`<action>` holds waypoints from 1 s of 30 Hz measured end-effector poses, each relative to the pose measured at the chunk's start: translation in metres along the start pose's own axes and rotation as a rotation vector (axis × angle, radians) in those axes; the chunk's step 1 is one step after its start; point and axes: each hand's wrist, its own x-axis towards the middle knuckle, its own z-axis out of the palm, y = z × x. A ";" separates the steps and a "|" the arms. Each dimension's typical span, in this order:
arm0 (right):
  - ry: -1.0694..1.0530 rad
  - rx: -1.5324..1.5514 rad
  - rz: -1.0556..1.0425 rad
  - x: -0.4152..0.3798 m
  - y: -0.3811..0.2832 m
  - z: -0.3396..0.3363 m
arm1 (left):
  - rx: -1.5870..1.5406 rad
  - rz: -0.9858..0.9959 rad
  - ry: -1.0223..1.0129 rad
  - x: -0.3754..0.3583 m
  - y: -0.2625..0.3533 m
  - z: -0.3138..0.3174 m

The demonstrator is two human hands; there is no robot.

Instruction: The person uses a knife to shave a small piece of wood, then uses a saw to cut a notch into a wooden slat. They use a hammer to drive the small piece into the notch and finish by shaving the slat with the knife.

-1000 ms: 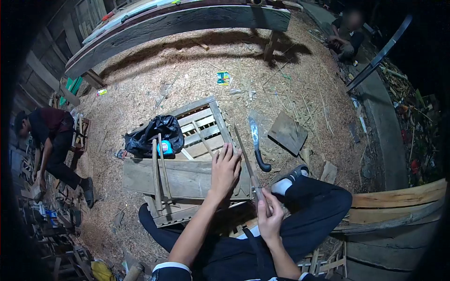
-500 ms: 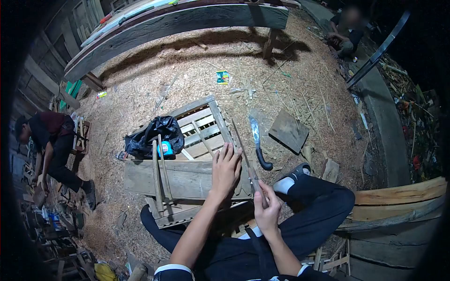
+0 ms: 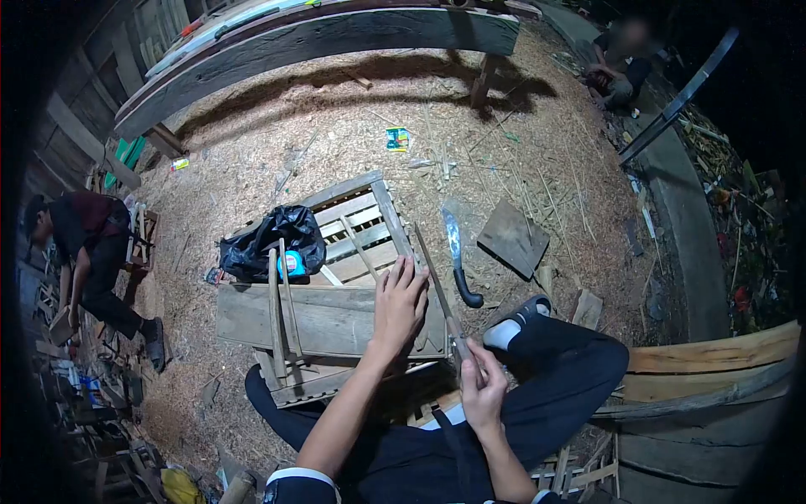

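My left hand (image 3: 398, 307) lies fairly flat on a slatted wooden crate (image 3: 389, 210), its fingers stretched over the right end near a wide plank (image 3: 327, 323). My right hand (image 3: 484, 393) is closed around the handle of a long knife (image 3: 438, 290), whose narrow blade points forward beside the crate's right edge. A thin wooden slat (image 3: 359, 245) slants through the crate and ends by my left fingers. Two more wooden strips (image 3: 276, 311) lean across the plank. A black plastic bag (image 3: 295, 225) with a blue round object (image 3: 291, 264) rests on the crate's left side.
A machete (image 3: 456, 260) and a square board (image 3: 514, 238) lie on the shavings-covered ground to the right. Ahead stands a long wooden bench (image 3: 336, 46). Curved planks (image 3: 714, 353) are at the right. One person (image 3: 88, 244) bends at the left; another (image 3: 620, 71) sits far right.
The view has shifted slightly. My right hand and the knife have drawn a little back toward me, while my left hand stays on the crate. The person at left has lifted a block-like object.
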 end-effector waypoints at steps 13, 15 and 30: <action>-0.089 0.019 0.107 0.018 -0.014 -0.002 | -0.006 0.018 0.038 0.000 -0.001 -0.004; -0.091 0.009 0.072 0.018 -0.013 -0.003 | 0.017 0.040 0.033 0.000 0.001 -0.008; 0.028 0.050 0.070 0.011 0.006 0.019 | -0.006 0.034 0.062 0.002 0.003 -0.004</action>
